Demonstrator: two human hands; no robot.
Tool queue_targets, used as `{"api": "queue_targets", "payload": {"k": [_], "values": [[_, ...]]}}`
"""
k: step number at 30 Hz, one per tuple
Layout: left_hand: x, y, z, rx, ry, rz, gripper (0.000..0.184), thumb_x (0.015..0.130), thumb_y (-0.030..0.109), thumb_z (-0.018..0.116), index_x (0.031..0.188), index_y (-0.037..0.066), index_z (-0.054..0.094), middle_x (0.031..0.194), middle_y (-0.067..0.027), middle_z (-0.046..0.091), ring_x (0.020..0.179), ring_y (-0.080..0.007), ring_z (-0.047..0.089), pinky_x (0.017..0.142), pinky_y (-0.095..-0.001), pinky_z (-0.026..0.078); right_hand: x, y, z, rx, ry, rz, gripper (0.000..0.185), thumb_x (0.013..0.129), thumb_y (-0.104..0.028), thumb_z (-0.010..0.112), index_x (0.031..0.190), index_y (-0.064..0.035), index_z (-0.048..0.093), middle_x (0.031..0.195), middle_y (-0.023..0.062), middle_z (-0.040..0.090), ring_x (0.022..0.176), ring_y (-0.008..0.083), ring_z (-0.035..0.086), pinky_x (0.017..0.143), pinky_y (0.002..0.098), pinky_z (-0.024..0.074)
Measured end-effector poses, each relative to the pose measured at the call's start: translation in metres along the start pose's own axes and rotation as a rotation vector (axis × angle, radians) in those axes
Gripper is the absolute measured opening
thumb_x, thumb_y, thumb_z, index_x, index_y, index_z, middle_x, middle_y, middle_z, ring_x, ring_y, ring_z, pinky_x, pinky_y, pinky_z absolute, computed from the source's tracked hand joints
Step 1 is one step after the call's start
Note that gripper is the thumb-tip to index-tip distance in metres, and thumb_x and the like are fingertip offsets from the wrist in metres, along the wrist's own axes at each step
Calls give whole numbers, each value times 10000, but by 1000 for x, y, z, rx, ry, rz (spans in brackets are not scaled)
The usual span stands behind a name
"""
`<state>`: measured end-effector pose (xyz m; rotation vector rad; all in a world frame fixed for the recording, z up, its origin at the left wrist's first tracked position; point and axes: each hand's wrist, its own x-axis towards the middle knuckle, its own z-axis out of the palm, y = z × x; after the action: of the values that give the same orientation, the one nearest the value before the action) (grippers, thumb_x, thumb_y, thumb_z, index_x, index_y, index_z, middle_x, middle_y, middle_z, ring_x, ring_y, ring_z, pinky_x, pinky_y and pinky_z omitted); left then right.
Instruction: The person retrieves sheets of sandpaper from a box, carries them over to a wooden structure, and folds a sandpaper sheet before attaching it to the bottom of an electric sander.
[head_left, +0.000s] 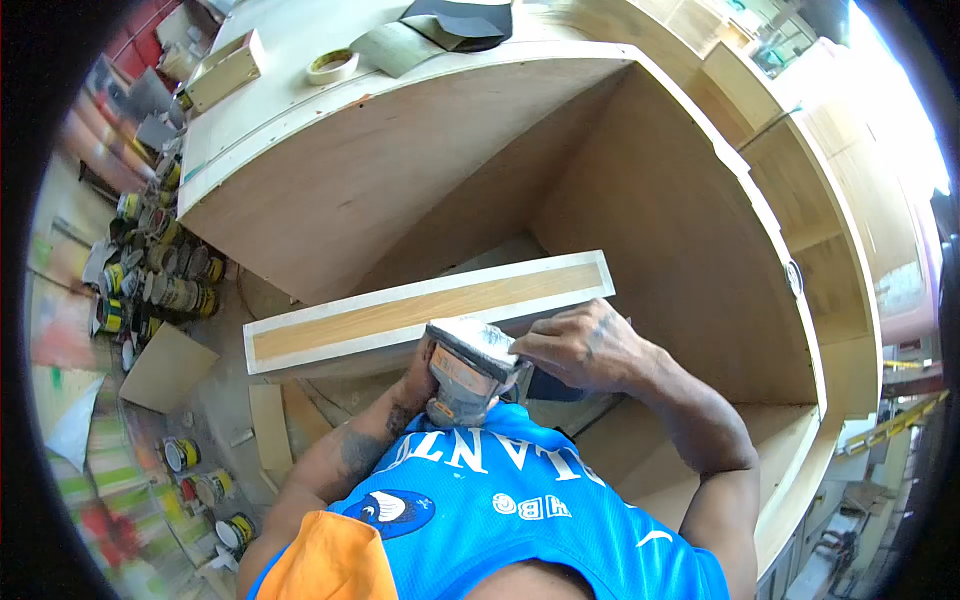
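Observation:
An orange and grey power sander (pixel 465 380) is held close to my chest, its dusty whitish pad turned up. My left hand (pixel 416 378) is wrapped round the sander's left side, its fingers partly hidden. From the right, my right hand (pixel 578 345) reaches to the pad, fingers bent and closed at the pad's edge; whether they pinch the sanding sheet or the pad cannot be told. Just beyond both hands lies a long narrow wooden panel (pixel 430 310) with a white border, slanting up to the right.
A large open plywood cabinet (pixel 640 190) fills the space ahead. Masking tape (pixel 332 67) and dark abrasive sheets (pixel 460 25) lie on its white top edge. Several paint cans (pixel 180 292) and a board (pixel 168 368) are on the floor at left. Shelving (pixel 810 200) curves along the right.

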<state>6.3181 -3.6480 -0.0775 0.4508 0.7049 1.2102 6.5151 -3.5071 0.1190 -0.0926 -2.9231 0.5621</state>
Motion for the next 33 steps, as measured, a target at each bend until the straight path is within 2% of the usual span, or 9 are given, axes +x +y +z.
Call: {"api": "queue_targets", "payload": {"k": [4, 7, 8, 12, 15, 22, 29, 31, 33], "values": [[-21, -8, -4, -23, 132, 44, 848, 1007, 704, 167, 1492, 61, 432, 1402, -216, 576, 1208, -321, 642, 1001, -449, 560, -25, 29, 4, 36, 166, 257, 177, 831, -20, 700, 1006, -47, 701, 811, 63, 692, 720, 213, 692, 679, 334, 570], [-38, -7, -8, -35, 209, 90, 829, 1016, 684, 158, 1492, 63, 433, 1391, -211, 587, 1202, -318, 646, 999, -453, 559, -17, 39, -54, 206, 455, 915, 130, 962, -65, 608, 1016, 22, 688, 861, 4, 658, 795, 72, 605, 688, 280, 505], [-42, -7, -9, -38, 226, 102, 823, 1019, 677, 156, 1492, 64, 434, 1387, -210, 591, 1200, -317, 647, 999, -454, 559, -13, 54, -59, 294, 608, 553, 192, 997, -130, 589, 1037, 25, 694, 880, 32, 666, 835, 71, 596, 738, 273, 496], [-55, -7, -11, -46, 311, 144, 799, 1030, 650, 144, 1493, 67, 435, 1373, -204, 606, 1193, -312, 652, 996, -459, 559, 17, 132, -53, 106, 421, 686, 292, 1015, -242, 600, 1096, 20, 699, 899, 55, 707, 873, 138, 651, 786, 295, 496], [-52, 7, -6, -41, 313, 131, 761, 1042, 626, 162, 1485, 76, 443, 1343, -196, 627, 1161, -302, 669, 971, -456, 569, 12, 187, -17, 216, 576, 821, 359, 1022, -309, 614, 1143, 14, 711, 895, 32, 702, 836, 125, 638, 776, 285, 493], [-38, 30, 9, -284, 163, 70, 715, 1052, 619, 196, 1409, 83, 509, 1282, -172, 661, 1115, -283, 686, 928, -429, 587, 15, 100, -5, 1036, 754, 923, 482, 1032, -439, 582, 1127, 24, 677, 870, 43, 671, 729, 109, 649, 646, 283, 554], [-24, 30, 11, -321, -20, 3, 727, 1051, 622, 187, 1404, 77, 515, 1310, -185, 646, 1145, -292, 674, 945, -438, 581, 5, 65, 37, 1432, 960, 934, 413, 1060, -401, 530, 1164, -23, 660, 946, 62, 698, 781, 148, 680, 708, 311, 593], [-20, 29, 17, -177, 190, 29, 854, 976, 750, 228, 1407, 66, 503, 1179, -224, 677, 888, -385, 731, 746, -525, 627, 1, 63, 52, 1361, 1024, 941, 415, 1064, -389, 525, 1193, -15, 650, 981, 73, 698, 816, 162, 687, 735, 326, 598], [-18, 27, 20, -217, 256, 3, 861, 972, 756, 242, 1408, 60, 501, 1190, -221, 678, 886, -392, 732, 745, -533, 625, -8, 59, 60, 1452, 981, 1024, 461, 1050, -416, 544, 1250, -8, 620, 1053, 106, 698, 948, 193, 691, 863, 387, 586]]}}
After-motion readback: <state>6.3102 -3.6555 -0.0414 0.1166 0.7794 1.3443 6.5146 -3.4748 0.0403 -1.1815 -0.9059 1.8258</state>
